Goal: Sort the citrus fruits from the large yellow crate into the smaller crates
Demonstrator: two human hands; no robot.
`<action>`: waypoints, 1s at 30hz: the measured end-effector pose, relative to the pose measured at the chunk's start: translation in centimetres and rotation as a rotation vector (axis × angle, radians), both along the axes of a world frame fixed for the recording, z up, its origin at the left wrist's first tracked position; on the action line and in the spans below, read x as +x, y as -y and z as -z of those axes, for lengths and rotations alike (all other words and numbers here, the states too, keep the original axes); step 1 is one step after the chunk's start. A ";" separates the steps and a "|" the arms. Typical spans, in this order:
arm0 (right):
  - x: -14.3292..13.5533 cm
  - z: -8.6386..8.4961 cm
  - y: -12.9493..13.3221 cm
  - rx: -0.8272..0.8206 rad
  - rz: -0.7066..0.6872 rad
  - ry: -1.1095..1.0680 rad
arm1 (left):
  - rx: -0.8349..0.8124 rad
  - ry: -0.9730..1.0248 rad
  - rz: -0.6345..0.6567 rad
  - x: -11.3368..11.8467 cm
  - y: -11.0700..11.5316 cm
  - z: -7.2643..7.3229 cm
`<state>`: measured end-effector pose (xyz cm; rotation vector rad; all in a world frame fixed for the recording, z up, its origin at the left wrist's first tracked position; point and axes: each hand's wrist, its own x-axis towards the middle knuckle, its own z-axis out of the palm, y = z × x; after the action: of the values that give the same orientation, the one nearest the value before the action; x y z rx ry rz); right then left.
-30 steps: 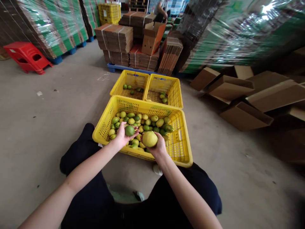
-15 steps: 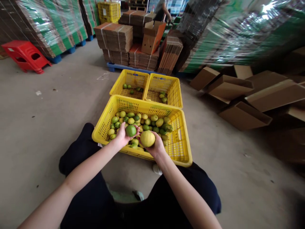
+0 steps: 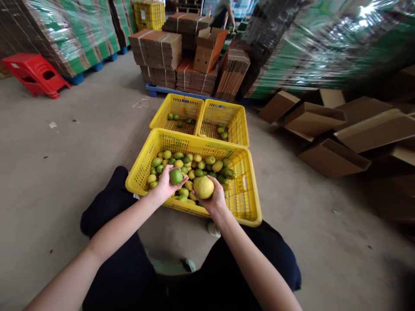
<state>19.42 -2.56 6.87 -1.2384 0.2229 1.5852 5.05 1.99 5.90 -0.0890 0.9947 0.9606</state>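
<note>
My left hand [image 3: 164,186] holds a small green citrus fruit [image 3: 176,176] palm up over the near part of a large yellow crate [image 3: 251,198]. Beside it, my right hand [image 3: 214,199] cups a bigger yellow fruit [image 3: 203,187]. Both hover just above the heap of several green and yellow fruits [image 3: 197,164] filling the crate. Behind it stand two smaller yellow crates: the left crate [image 3: 162,113] and the right crate [image 3: 241,125], each with a few fruits on the bottom.
My dark-trousered legs flank the big crate on a concrete floor. Flattened cardboard boxes [image 3: 324,125] lie at the right. Bundled cardboard stacks [image 3: 162,54] on a blue pallet stand behind the crates. A red plastic stool [image 3: 34,74] sits far left. A person [image 3: 227,11] works at the back.
Both hands stayed over the crate with their fruits. The right hand's yellow fruit shifted slightly; the person at the back moved a little.
</note>
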 end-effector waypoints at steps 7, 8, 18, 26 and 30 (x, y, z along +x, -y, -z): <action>-0.4 -0.4 0.1 0.028 -0.122 -0.081 | 0.039 0.028 0.030 -0.2 0.1 0.3; -0.3 -0.4 0.2 0.047 -0.126 -0.087 | 0.038 0.033 0.056 -0.3 0.0 0.1; 1.6 -0.1 0.1 0.337 -0.172 -0.004 | 0.429 -0.144 0.233 -1.2 -0.4 -0.5; 0.7 2.5 0.9 0.729 -0.143 1.368 | 1.388 -0.850 0.146 -1.6 0.1 1.5; 0.5 2.5 1.1 0.900 -0.052 1.763 | 1.619 -0.890 0.162 -1.7 0.4 1.5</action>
<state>19.93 -3.68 4.41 -1.3754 -1.4414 0.0601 3.36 1.60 4.42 1.8551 0.6857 1.4226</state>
